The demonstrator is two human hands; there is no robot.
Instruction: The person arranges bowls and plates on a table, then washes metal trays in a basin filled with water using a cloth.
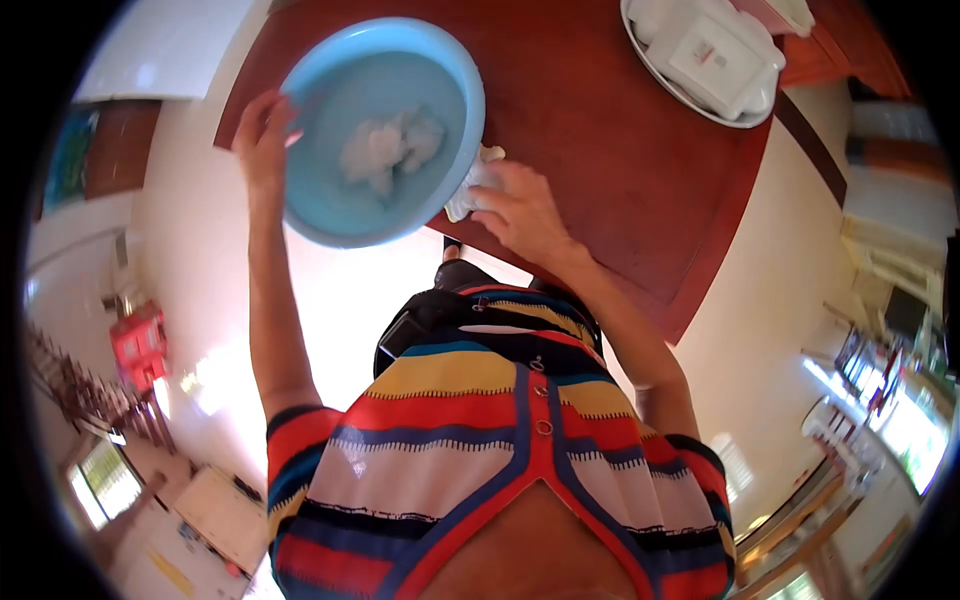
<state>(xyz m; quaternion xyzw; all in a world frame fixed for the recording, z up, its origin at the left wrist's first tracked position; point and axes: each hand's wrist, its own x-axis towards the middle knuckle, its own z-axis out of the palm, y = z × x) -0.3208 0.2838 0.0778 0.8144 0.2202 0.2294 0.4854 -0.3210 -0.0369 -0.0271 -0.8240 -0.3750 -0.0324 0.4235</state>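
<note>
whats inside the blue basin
Inside the blue basin lies a crumpled whitish clump, seemingly in water. The clump covers the part of the basin's floor beneath it, so whether anything is under there cannot be seen.

Striped multicolour short-sleeved top (430,440) with ring-shaped front fasteners, perhaps metal snaps.

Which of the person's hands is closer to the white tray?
The right hand. It is on the white cloth at the basin's right side, nearer the tray. The left hand is farther off, at the basin's left rim.
</note>
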